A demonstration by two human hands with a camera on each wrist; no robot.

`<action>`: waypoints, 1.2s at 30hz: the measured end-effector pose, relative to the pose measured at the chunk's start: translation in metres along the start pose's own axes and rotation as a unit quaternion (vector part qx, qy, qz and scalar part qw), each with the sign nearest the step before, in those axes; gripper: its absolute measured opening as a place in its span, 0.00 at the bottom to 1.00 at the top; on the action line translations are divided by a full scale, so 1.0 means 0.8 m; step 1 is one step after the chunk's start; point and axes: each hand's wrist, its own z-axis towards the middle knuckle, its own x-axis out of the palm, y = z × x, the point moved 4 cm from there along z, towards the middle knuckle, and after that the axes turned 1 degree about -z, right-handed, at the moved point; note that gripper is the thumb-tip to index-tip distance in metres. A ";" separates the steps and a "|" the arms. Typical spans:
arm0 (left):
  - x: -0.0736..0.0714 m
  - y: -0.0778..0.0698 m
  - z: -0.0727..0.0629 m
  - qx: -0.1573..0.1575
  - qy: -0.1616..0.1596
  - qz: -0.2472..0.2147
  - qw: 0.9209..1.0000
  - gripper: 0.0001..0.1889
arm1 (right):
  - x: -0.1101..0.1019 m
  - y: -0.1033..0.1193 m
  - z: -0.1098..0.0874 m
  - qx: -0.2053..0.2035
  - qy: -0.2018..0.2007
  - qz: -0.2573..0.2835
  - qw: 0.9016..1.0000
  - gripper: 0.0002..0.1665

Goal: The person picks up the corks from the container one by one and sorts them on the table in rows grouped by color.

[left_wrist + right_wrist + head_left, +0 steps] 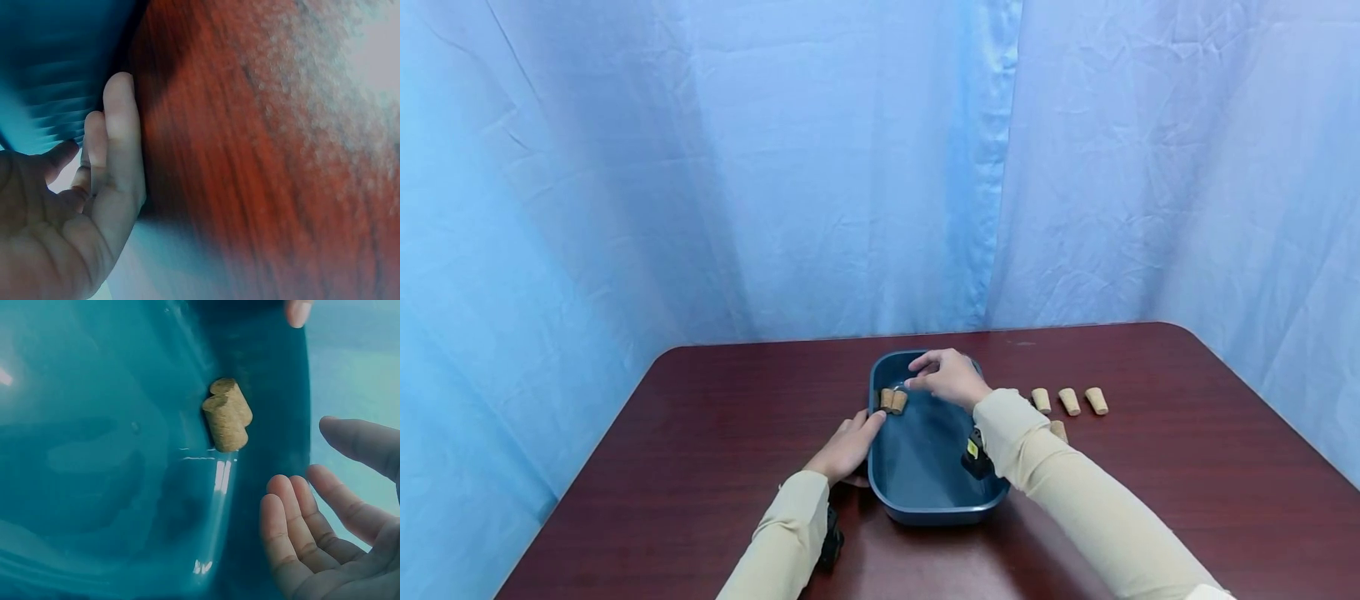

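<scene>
A deep blue rectangular tub (pixel 929 510) stands on the table. Two tapered cork stoppers (pixel 892 402) lie side by side in its far left part; in the right wrist view the cork stoppers (pixel 227 419) touch each other. My left hand (pixel 846 446) holds the tub's left edge, thumb over the rim. In the left wrist view the left hand's fingers (pixel 122 125) lie along the outer wall, low by the tabletop. My right hand (pixel 951 379) hovers over the tub's far end. Its fingers (pixel 275 528) are parted from the thumb, with nothing between them.
Right of the tub, three cork stoppers (pixel 1069 402) lie in a row on the dark red-brown table (pixel 737 417). Another cork stopper (pixel 1058 430) is partly hidden by the right sleeve. Pale blue curtains (pixel 850 167) hang behind the table.
</scene>
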 end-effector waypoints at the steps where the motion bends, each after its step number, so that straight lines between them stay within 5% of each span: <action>1: 0.000 0.000 0.000 0.001 0.001 0.000 1.000 0.37 | 0.002 -0.001 0.001 0.004 0.000 -0.001 1.000 0.20; 19: -0.001 0.000 -0.002 0.003 0.010 0.003 1.000 0.37 | 0.040 -0.014 0.009 0.028 -0.021 -0.060 0.998 0.16; 36: -0.004 0.003 -0.004 0.003 0.012 0.010 1.000 0.37 | 0.057 -0.014 0.010 -0.001 -0.032 -0.156 0.987 0.20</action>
